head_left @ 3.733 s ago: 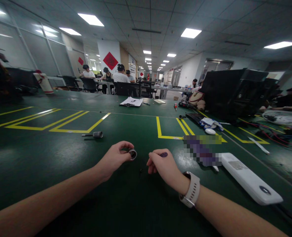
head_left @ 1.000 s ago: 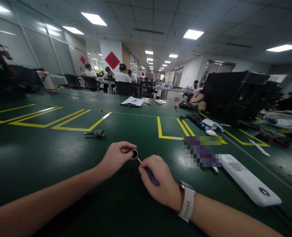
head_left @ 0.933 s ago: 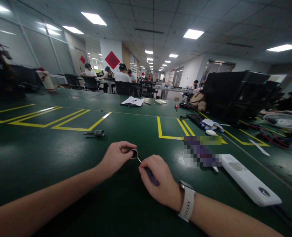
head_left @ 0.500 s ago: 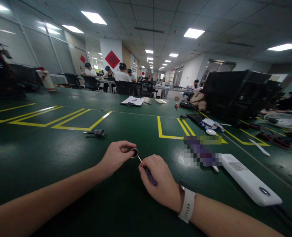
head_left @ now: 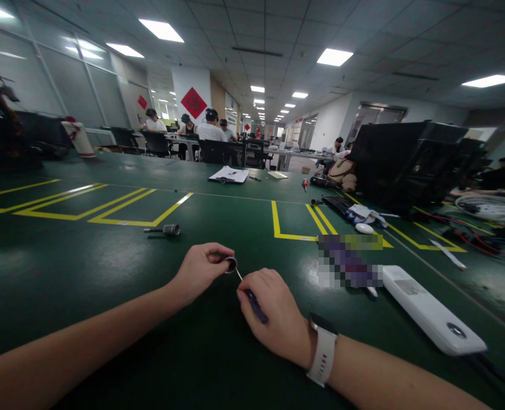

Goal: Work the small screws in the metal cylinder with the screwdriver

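Observation:
My left hand [head_left: 199, 270] pinches a small round metal part [head_left: 231, 264] between thumb and fingers, just above the green table [head_left: 107, 273]. My right hand [head_left: 273, 316], with a white watch on its wrist, is closed on a thin purple-handled screwdriver [head_left: 255, 304]. The screwdriver's metal tip points up and left and meets the metal part. Both hands sit close together near the table's front middle.
A metal socket piece [head_left: 165, 230] lies to the far left of my hands. A long white device [head_left: 434, 316] lies at the right. Gloves [head_left: 363, 214], cables [head_left: 483, 233], a black case [head_left: 402, 162] and papers [head_left: 229, 175] sit further back. People sit at distant desks.
Since 3.7 s ago my right hand has turned the screwdriver and brought its tip to the metal part. Over the last second both hands have barely shifted.

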The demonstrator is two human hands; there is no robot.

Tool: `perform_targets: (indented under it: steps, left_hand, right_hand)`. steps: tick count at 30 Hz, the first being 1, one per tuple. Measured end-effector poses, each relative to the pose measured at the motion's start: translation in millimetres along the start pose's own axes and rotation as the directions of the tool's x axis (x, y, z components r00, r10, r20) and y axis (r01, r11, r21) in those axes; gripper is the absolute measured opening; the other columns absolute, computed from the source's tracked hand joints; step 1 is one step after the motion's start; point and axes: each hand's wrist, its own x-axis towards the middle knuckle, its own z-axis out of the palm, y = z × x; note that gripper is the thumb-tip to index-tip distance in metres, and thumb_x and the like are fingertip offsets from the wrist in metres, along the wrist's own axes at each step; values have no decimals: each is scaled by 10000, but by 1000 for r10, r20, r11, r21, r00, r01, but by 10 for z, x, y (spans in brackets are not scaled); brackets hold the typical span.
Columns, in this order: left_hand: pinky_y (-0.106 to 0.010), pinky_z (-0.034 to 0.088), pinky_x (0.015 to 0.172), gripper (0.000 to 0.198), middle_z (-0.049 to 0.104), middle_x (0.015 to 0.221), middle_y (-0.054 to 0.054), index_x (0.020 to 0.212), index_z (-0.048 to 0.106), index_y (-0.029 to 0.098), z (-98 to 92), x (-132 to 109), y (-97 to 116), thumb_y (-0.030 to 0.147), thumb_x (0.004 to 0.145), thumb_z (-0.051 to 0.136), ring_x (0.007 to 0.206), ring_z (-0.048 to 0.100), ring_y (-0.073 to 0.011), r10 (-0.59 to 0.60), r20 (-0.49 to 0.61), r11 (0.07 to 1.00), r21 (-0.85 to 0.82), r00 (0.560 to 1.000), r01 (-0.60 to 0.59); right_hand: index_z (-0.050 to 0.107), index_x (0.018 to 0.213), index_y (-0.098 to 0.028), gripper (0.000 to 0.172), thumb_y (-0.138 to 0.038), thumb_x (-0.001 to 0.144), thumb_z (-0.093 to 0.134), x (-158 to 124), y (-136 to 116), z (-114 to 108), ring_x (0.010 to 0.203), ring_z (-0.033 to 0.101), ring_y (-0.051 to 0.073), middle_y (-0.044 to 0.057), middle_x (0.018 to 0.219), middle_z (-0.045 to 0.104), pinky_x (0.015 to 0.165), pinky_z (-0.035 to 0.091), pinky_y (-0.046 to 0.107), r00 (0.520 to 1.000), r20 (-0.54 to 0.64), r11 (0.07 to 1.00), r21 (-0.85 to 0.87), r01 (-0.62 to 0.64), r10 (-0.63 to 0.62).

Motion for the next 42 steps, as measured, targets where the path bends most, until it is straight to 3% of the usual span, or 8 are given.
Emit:
perform_targets:
  steps: [6,10,16,19,22,26,33,42]
  left_hand:
    - [-335,519,738,408,680,857,-51,970,597,146,-54,53,-25,112,565,631,817,649,-217,-28,200,993,121,979,3]
    - [-344,494,730,414,594,1041,-65,1019,606,185,-126,81,-55,83,624,533,866,604,-211,138,275,867,431,952,-250]
    - [-357,427,758,256,561,958,-61,941,612,179,-164,127,-69,197,689,568,892,534,-226,313,293,585,689,903,-427]
    - [-345,411,711,196,558,880,-48,835,557,169,-155,175,-131,217,653,612,841,517,-226,353,245,562,716,903,-414]
    - [-307,401,623,198,550,786,-14,804,486,181,-138,217,-208,268,673,606,730,517,-195,308,191,637,686,932,-352]
    - [-272,391,567,186,547,740,12,825,468,186,-122,216,-230,315,726,559,647,515,-159,265,198,727,601,944,-331]
    - [-267,383,573,169,554,700,9,714,522,177,-88,136,-136,343,740,542,649,523,-156,282,317,689,589,905,-421]
    - [-257,376,590,177,511,671,22,649,478,187,-90,139,-166,313,772,504,658,496,-145,381,334,618,602,862,-506]
  right_hand:
    - [560,784,-173,84,-181,823,486,36,87,-6,710,525,140,17,751,586,669,404,283,974,-156,972,196,-132,163]
    - [583,753,-163,153,-236,837,478,90,133,-25,647,528,123,5,701,574,592,407,248,946,-97,890,380,-252,309]
    - [585,736,-157,174,-289,824,515,113,204,0,669,554,135,15,706,603,629,435,269,904,-4,724,600,-341,428]
    - [572,755,-156,172,-307,823,527,116,233,22,670,559,135,14,699,601,648,443,277,908,48,653,679,-335,416]
    - [545,771,-158,171,-325,802,562,123,224,12,632,546,124,0,668,580,616,438,262,913,77,610,721,-329,401]
    - [545,781,-161,162,-319,791,581,109,186,-32,640,526,114,-7,705,565,600,426,244,943,82,665,689,-288,324]
    - [566,857,-174,86,-244,809,557,73,138,-65,739,544,128,7,815,576,669,451,259,977,71,786,585,-203,199]
    - [576,847,-175,79,-233,823,529,83,108,-50,775,558,139,9,820,594,709,450,279,972,77,838,495,-230,221]
